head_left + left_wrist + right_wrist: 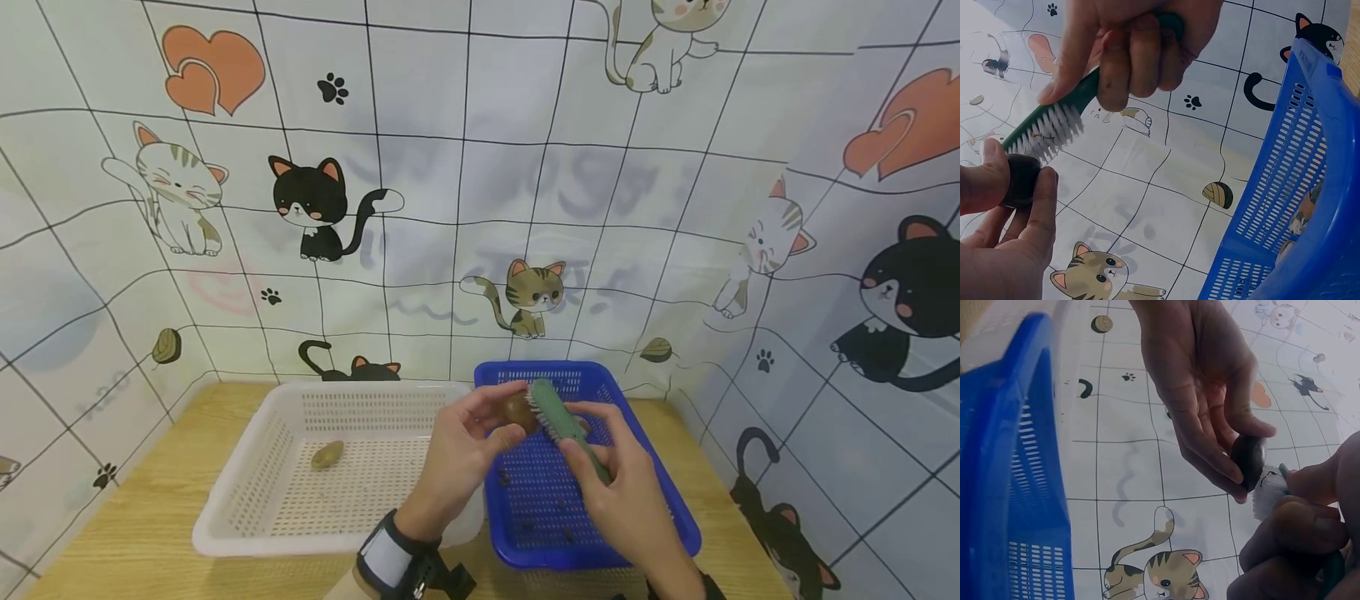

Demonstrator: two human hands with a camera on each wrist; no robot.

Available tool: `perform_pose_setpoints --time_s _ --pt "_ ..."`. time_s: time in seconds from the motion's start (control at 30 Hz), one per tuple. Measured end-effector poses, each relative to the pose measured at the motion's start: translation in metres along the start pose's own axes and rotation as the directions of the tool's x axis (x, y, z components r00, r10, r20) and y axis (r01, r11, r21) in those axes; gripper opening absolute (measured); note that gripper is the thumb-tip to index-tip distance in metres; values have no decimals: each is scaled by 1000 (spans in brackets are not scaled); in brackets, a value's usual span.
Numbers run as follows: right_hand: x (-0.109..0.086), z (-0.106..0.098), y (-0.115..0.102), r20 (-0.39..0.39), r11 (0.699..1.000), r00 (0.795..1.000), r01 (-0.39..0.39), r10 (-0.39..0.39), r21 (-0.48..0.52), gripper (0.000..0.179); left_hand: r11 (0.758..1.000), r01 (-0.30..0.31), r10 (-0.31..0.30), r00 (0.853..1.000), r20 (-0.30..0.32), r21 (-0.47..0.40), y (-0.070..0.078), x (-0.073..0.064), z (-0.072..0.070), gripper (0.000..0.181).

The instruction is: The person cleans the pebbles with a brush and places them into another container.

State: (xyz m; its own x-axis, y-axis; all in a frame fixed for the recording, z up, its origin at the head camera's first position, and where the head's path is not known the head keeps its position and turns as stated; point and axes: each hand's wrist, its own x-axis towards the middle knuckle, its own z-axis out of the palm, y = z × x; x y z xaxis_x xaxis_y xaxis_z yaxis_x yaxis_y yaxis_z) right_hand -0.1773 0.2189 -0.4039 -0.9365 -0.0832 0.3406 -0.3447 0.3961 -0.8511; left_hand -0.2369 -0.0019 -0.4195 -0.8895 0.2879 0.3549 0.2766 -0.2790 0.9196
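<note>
My left hand [453,458] pinches a smooth brown stone [517,412] between thumb and fingers, above the edge between two baskets. A green scrubbing brush [555,410] with white bristles is gripped in my right hand [626,487]. In the left wrist view, the bristles [1054,130] touch or nearly touch the stone [1021,180], which looks dark there. The right wrist view shows the bristle end [1269,490] against the stone's side [1250,461]. Part of the brush handle is hidden by the right hand's fingers.
A white plastic basket [247,546] on the left holds one yellowish stone [327,455]. Under the right hand stands a blue basket [592,558] with dark bits on its floor and mottled pieces [1304,214] inside. Both rest on a wooden table [142,533] before a cat-patterned wall covering [420,175].
</note>
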Motion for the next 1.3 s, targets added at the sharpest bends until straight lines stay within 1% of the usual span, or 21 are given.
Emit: perform_pose_setpoints --time_s 0.1,0.17,0.33,0.4,0.47,0.57,0.67,0.73,0.83,0.9,0.97,1.03,1.13,1.23,1.3 --pt "-5 1 -3 18 1000 999 -27 27 11 41 1000 -11 11 1000 -9 -13 1 0 0 53" --pt "-7 3 -5 28 999 999 -17 17 27 41 1000 -11 11 1000 -10 -16 2 0 0 53" --pt "-8 6 -8 37 998 997 59 -61 33 40 1000 10 -10 1000 5 -2 1 0 0 54" --pt "-6 7 -8 36 994 994 104 -105 29 40 1000 17 -18 1000 13 12 1 0 1 54" --pt "-2 6 -7 28 992 991 129 -129 18 40 1000 19 -19 1000 19 24 0 -1 2 53" --pt "4 3 -4 5 989 989 146 -146 -12 40 999 24 -25 1000 16 31 -1 0 3 52" --pt "6 0 -1 -14 993 994 112 -112 -29 41 999 30 -31 999 8 29 -1 1 3 52" --pt "3 -1 0 -13 997 997 73 -73 -26 41 999 37 -37 999 -1 26 -1 1 2 53" --pt "-4 0 0 6 999 1000 28 -28 -15 41 999 43 -42 999 -15 24 -1 1 2 53" --pt "-9 2 -1 23 1000 999 22 -22 -4 41 999 38 -38 999 -15 21 -1 1 2 53" --pt "-11 4 -3 32 999 998 45 -45 4 41 999 27 -27 1000 1 20 -2 0 2 52" --pt "-11 6 -5 36 997 996 76 -76 1 40 1000 12 -12 999 31 12 -2 0 3 51" --pt "-7 7 -8 33 992 991 128 -127 -16 40 1000 -2 1 998 59 15 -3 0 4 49" --pt "0 5 -8 13 986 987 159 -158 -44 40 999 -2 0 999 55 32 -4 -1 4 48" --pt "4 1 -6 -7 986 988 156 -157 -56 41 999 4 -6 999 43 46 -4 -1 5 47"
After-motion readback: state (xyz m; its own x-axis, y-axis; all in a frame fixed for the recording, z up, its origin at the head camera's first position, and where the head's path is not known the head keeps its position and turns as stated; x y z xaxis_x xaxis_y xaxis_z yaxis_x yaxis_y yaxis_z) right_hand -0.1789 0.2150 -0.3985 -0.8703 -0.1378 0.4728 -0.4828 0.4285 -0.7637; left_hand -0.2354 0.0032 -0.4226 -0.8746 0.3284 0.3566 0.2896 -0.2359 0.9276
